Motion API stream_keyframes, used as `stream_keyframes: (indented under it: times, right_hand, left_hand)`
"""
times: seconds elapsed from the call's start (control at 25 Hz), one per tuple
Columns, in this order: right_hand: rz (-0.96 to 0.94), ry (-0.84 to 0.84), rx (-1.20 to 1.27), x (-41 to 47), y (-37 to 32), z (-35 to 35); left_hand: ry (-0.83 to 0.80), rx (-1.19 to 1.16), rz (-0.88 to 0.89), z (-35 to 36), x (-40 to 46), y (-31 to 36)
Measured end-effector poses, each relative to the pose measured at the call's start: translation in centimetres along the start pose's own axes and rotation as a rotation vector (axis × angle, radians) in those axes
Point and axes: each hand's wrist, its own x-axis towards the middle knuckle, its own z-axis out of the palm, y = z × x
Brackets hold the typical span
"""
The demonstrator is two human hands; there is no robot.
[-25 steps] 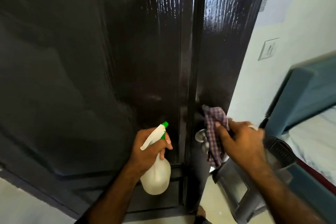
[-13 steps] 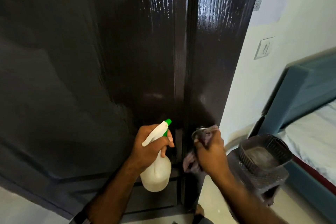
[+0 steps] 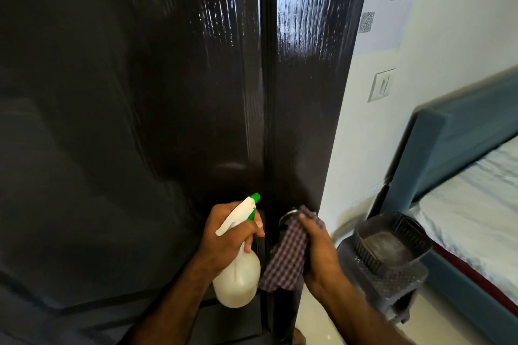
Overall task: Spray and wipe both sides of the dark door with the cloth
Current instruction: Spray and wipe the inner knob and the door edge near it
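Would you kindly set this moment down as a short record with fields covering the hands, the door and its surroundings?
left hand: grips the spray bottle by its neck, green nozzle pointing up toward the door
right hand: holds the checked cloth against the metal door knob
dark door: glossy, with bright streaky reflections near the top
beside the door: a dark basket on a stand, a bed further right
wall: a switch plate and printed sheets

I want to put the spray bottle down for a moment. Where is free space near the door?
The pale floor between the dark door and the dark stool looks bare. The basket occupies the stool's top. Around the knob it is crowded: right hand with cloth, left hand gripping the spray bottle.
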Motion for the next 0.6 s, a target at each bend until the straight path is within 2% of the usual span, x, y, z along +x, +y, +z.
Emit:
stream_keyframes:
  times: [0.04,0.08,0.12,0.2,0.24,0.32,0.44,0.48,0.6]
  right_hand:
    - [0.066,0.034,0.057,-0.4,-1.1,0.6]
    - [0.015,0.065,-0.112,-0.4,-1.6,0.7]
    - [-0.069,0.072,-0.425,0.0,-1.7,0.9]
    - [-0.391,-0.047,-1.393,-0.3,0.1,-0.2]
    - [-0.498,-0.118,-1.674,-0.1,0.1,0.0]
    - [-0.605,-0.115,-1.769,-1.4,0.2,-1.2]
    - [-0.935,-0.102,-1.625,-1.1,0.4,-3.1]
    - [-0.939,-0.073,-1.511,-0.8,0.5,-2.6]
    - [-0.767,0.054,-1.046,-1.2,0.1,0.9]
  left_hand:
    - [0.005,-0.004,-0.002,0.0,0.1,-0.1]
    - [0.014,-0.015,-0.005,0.0,0.2,-0.2]
    - [0.021,-0.027,-0.006,0.1,0.3,-0.2]
    - [0.014,-0.042,-0.01,0.3,0.6,-0.1]
    - [0.009,-0.046,-0.007,0.3,0.7,-0.1]
    - [0.014,-0.051,0.012,0.0,0.8,0.1]
    - [0.045,-0.073,0.029,-1.2,0.8,0.4]
    - [0.047,-0.083,0.034,-1.6,0.7,0.4]
    - [0.027,-0.105,0.059,-2.6,0.3,0.5]
